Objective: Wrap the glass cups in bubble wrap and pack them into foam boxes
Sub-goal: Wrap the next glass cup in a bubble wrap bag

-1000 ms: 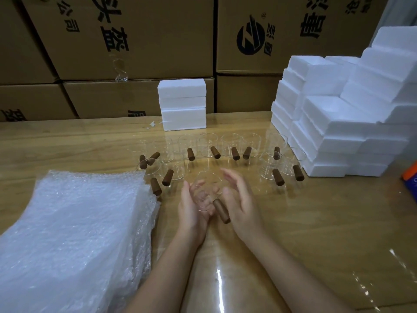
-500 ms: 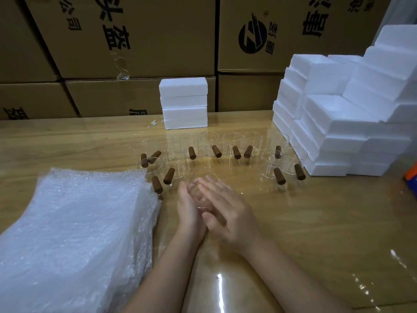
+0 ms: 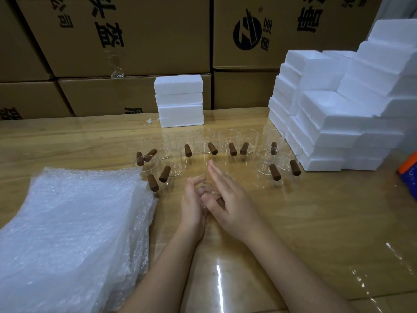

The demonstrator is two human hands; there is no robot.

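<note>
Your cups (image 3: 204,141) are clear glass with dark brown handles (image 3: 274,172). Wrap (image 3: 67,233): milky white, bubble-dotted. Foam boxes (image 3: 327,114): white. Table (image 3: 316,211): tan wood grain. Cartons (image 3: 158,41): brown, black print.

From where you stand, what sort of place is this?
Likely a warehouse packing station: printed cardboard cartons are stacked behind the wooden table, white foam boxes are piled at its right, and a heap of bubble wrap lies at its left.
</note>
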